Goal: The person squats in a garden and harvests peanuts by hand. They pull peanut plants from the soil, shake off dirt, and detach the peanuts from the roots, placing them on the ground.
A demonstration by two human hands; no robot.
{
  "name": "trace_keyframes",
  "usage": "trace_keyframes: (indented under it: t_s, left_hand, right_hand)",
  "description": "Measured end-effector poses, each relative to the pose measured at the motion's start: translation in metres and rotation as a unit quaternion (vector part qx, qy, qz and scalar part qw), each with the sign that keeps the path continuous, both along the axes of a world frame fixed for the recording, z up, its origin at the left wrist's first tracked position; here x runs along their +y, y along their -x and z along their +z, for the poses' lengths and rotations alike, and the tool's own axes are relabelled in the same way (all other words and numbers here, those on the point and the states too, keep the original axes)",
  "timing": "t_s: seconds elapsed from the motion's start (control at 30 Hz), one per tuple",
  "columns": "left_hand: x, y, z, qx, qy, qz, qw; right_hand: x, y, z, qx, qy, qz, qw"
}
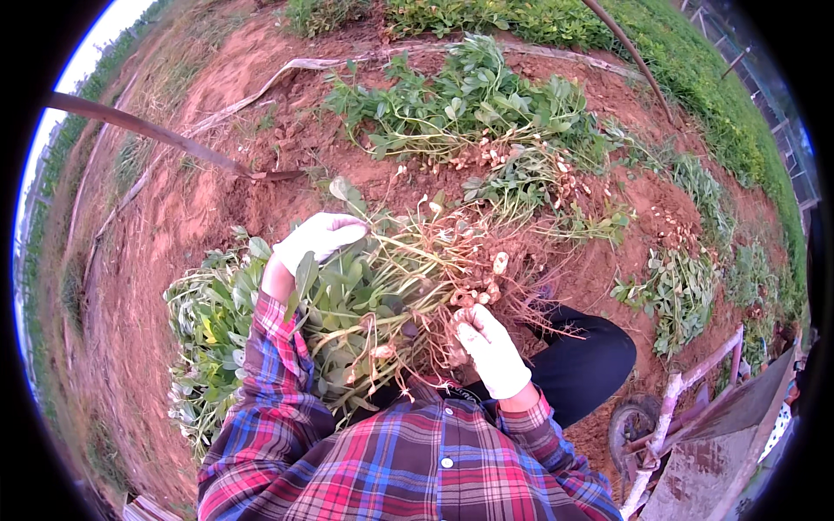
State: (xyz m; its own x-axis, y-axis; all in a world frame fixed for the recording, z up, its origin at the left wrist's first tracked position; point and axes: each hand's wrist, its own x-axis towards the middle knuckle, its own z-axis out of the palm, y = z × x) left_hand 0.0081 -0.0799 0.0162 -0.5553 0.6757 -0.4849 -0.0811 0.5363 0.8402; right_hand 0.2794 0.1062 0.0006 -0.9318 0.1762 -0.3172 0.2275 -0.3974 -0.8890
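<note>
Peanut pods (493,291) seem mid-stripping: left gloved hand (320,236) clasps the stems (413,252), right gloved hand (495,352) pinches near-side ones; next likely calls for a tug.

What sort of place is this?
Likely an outdoor farm plot: bare reddish-brown soil, heaps of uprooted green-leaved peanut plants, and what looks like a worn grey wheelbarrow.

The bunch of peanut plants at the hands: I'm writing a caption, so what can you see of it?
The bunch of peanut plants is uprooted, with oval green leaves, pale green stems, thin reddish-brown roots and tan pods. It lies sideways before the person, leaves leftward, roots rightward. The white-gloved left hand touches its upper edge; the white-gloved right hand is at the pods. Exact grips are unclear.
</note>
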Motion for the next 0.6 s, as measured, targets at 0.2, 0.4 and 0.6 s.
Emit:
trace_keyframes:
  t_s: [0.2,0.4,0.6]
  left_hand:
    - [-0.004,0.0,-0.001,0.044,0.002,0.013,0.999]
    - [-0.009,0.003,-0.003,0.057,0.021,0.033,0.998]
    - [-0.01,0.001,-0.005,0.076,0.008,0.026,0.997]
  right_hand:
    - [0.01,-0.015,0.015,-0.049,0.096,0.013,0.994]
    - [0.084,-0.119,0.067,0.044,-0.048,-0.205,0.977]
    - [0.2,-0.319,0.165,0.506,0.128,-0.387,0.76]
